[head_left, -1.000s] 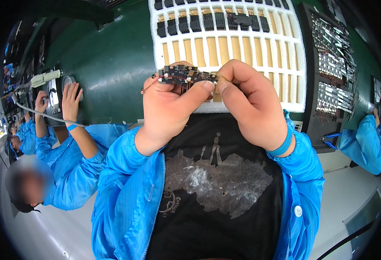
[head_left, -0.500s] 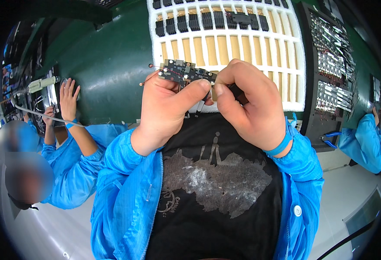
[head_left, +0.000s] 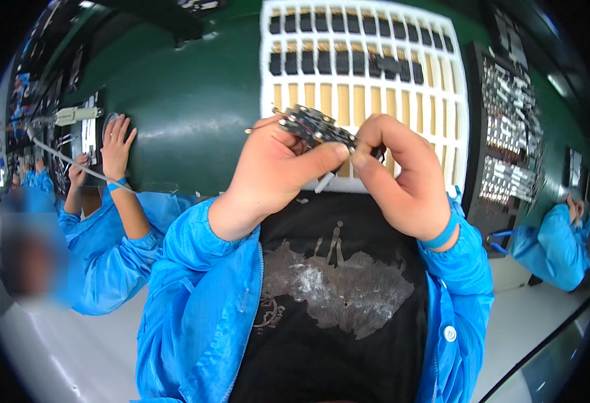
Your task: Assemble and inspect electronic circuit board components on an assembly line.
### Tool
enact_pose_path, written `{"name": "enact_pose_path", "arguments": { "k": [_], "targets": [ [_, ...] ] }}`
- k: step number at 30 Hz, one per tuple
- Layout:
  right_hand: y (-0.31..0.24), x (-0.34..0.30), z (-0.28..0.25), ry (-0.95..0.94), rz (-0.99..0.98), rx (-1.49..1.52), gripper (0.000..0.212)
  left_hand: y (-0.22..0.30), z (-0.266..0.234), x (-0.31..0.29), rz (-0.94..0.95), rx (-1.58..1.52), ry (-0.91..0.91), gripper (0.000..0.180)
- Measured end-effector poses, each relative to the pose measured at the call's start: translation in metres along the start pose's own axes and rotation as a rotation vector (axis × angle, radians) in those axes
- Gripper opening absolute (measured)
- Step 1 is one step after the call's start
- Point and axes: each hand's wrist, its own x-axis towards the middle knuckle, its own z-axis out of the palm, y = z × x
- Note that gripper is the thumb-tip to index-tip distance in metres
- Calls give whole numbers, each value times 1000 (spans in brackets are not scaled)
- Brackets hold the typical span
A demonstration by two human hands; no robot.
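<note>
Circuit board point(head_left: 314, 125) w/ thin wires point(head_left: 263, 125) tilts in L hand point(head_left: 271, 168), clamped under thumb — R hand point(head_left: 406, 178) pinched tight at its right end, can't tell on what. Board's in front of white foam tray point(head_left: 461, 127) w/ blk parts point(head_left: 306, 62) — green bench point(head_left: 201, 134) below.

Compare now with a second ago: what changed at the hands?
The circuit board tilted, its right end dipping more. The camera's view shifted too: hands, board and white tray sit lower in it. Nothing visibly taken or let go. Same: left hand grips the board, right hand pinches at its right end.
</note>
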Motion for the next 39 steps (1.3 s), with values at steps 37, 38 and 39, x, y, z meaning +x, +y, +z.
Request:
{"name": "enact_pose_path", "arguments": {
  "k": [37, 38, 39],
  "targets": [
    [57, 483, 127, 152, 310, 566, 19, -58, -139, -72, 89, -545, 256, 41],
    [60, 489, 141, 202, 293, 687, 19, -60, -138, -73, 100, -535, 269, 42],
    [65, 494, 154, 188, 300, 695, 19, -64, -139, -72, 97, -544, 280, 43]
  ]
}}
